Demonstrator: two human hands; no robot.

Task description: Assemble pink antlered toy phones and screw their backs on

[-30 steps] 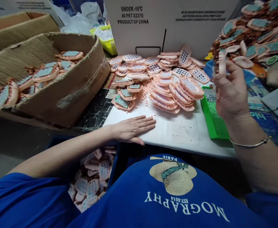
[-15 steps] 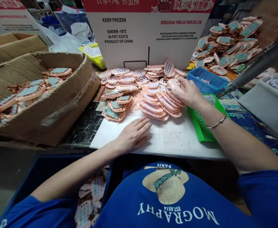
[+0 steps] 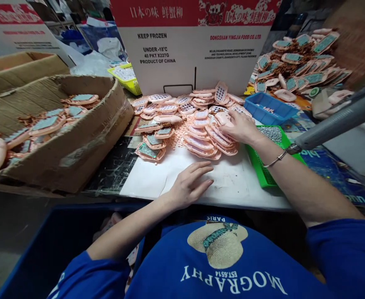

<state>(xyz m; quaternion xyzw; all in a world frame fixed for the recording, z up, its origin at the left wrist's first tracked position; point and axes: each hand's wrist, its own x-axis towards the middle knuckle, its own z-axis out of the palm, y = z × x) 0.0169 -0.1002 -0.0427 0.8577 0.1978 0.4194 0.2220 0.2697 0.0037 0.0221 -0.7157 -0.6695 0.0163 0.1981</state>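
My right hand point(image 3: 240, 126) reaches to the top of a stack of pink oval plastic casings and has its fingers closed on the edge of one smooth pink casing point(image 3: 222, 119). Under and beside it lie stacked pink casings point(image 3: 201, 143) with purple-grey faces. My left hand point(image 3: 191, 185) hovers low over the white work surface point(image 3: 229, 178), fingers spread and nothing held. Left of the stack, several casings with green circuit boards point(image 3: 149, 151) are piled up. Loose small pink pieces point(image 3: 178, 133) lie between the two piles.
A green basket point(image 3: 265, 178) of small shiny metal parts and a blue tray point(image 3: 268, 106) stand at right, beneath a grey tool arm point(image 3: 341, 120). A cardboard box point(image 3: 85, 145) of casings is at left, a blue bin point(image 3: 45, 245) below. A printed carton panel point(image 3: 191, 45) stands behind.
My left hand has shifted right and toward me, its fingers parting. My right hand has come slightly nearer with the casing, lower onto the stack. The view has tilted a little upward.
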